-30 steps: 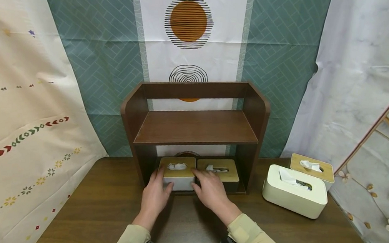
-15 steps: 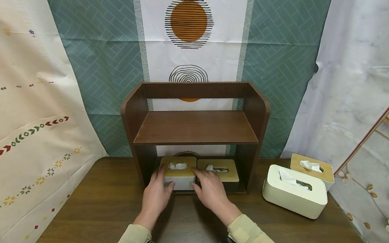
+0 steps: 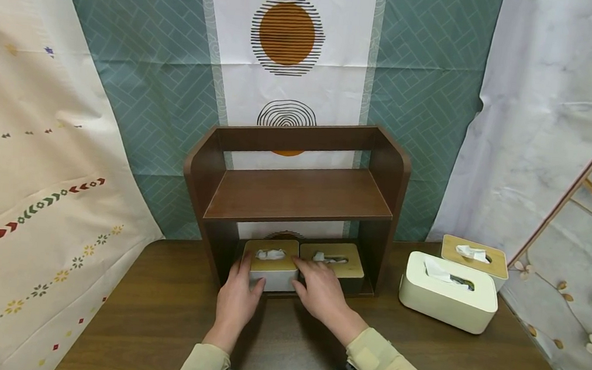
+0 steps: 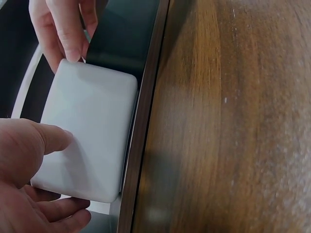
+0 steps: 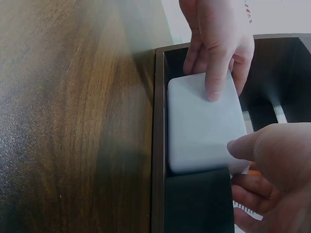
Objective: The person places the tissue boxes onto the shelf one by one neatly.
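Observation:
A white tissue box with a wood-look lid and a tissue in its slot sits on the lower level of a dark brown shelf. My left hand grips its left end, thumb on the white front face and fingers round the side. At the opposite end my right hand holds it too, thumb at the front edge. Both wrist views show the white front face between the hands. Close on the right stands a black tissue box with a similar lid, partly covered by my right hand.
On the table to the right stands a cream tissue box. Behind it is another white tissue box with a wood-look lid. Patterned cloths hang behind the shelf and at both sides.
The white tissue box has shifted very slightly to the right with my left hand since one second ago. Both hands keep their hold, and the other boxes stay put.

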Demonstrator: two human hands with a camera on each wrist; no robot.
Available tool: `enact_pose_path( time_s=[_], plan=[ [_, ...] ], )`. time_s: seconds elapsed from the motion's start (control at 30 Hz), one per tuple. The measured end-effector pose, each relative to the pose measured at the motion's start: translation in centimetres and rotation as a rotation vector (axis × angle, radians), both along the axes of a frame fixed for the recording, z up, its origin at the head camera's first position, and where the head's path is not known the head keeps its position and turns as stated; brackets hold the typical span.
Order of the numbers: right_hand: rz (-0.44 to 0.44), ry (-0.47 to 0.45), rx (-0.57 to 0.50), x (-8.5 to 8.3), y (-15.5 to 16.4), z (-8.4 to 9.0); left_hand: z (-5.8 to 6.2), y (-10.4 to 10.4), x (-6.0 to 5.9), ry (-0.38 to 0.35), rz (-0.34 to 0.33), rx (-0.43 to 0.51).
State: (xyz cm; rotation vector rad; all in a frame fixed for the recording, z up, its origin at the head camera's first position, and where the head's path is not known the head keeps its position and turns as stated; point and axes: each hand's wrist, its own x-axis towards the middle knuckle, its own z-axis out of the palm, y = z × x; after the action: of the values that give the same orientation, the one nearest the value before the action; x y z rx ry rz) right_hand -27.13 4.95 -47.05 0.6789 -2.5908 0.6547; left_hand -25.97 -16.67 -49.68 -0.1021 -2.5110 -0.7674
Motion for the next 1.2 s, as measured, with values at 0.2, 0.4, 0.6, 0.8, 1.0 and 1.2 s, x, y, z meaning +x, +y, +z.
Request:
enact_pose_path(
  time_s=[0.2,0.4,0.6,0.8,1.0,1.2],
  plan=[
    [0.000,0.001,0.005,0.1,0.1,0.0,0.6,0.4,0.4,-0.043,0.000,0.008],
    [0.017,0.014,-0.009,0.2,0.4,-0.2,0.7,0.6,0.8,-0.035,-0.010,0.007],
    [0.024,0.057,-0.030,1.0,1.0,-0.3,1.2,1.0,1.8,-0.004,-0.009,-0.031],
    [0.020,0.070,-0.010,2.2,2.0,0.3,2.1,1.7,2.8,0.037,-0.024,-0.073],
    [0.022,0.081,0.015,3.8,3.4,0.9,3.0,2.8,3.7,0.101,-0.039,-0.114],
    [0.007,0.087,0.012,5.2,5.2,1.3,3.7,4.3,4.6,0.116,-0.076,-0.132]
  ],
)
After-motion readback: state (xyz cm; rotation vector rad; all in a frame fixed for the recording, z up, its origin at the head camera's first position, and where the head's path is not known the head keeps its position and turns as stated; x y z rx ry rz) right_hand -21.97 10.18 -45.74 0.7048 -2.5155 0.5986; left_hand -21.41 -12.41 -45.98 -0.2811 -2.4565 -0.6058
